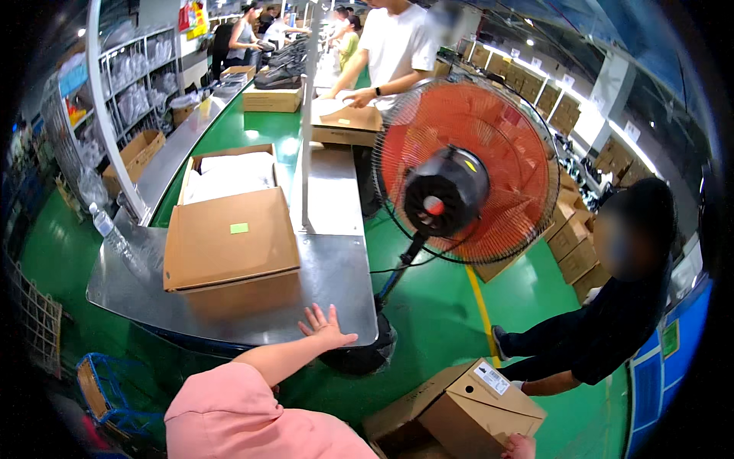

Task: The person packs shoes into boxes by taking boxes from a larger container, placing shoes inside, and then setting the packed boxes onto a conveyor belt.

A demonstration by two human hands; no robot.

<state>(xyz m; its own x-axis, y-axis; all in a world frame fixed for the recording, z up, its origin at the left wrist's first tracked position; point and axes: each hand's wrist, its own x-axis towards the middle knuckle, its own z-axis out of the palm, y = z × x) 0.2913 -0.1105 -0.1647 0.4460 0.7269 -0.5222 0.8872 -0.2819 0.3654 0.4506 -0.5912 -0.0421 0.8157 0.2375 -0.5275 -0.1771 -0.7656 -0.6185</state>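
My left hand (327, 327) reaches out with its fingers spread, at the near right corner of the metal table (336, 283), holding nothing. Just ahead of it to the left, a brown cardboard box (233, 241) with a small green sticker sits on the metal. Low on the right, my right hand (518, 446) grips the lower edge of another cardboard box (478, 413), which is tilted, has a white label and shows a dark gap on its near side. A co-worker in dark clothes reaches an arm to that box's far side; their hand is mostly hidden.
A large orange-bladed floor fan (466, 176) stands right of the table. Behind the front box is an open box (195, 164) with white wrapping inside. A plastic bottle (111, 229) stands at the left edge. A metal post (306, 153) rises from the table; another person works beyond it.
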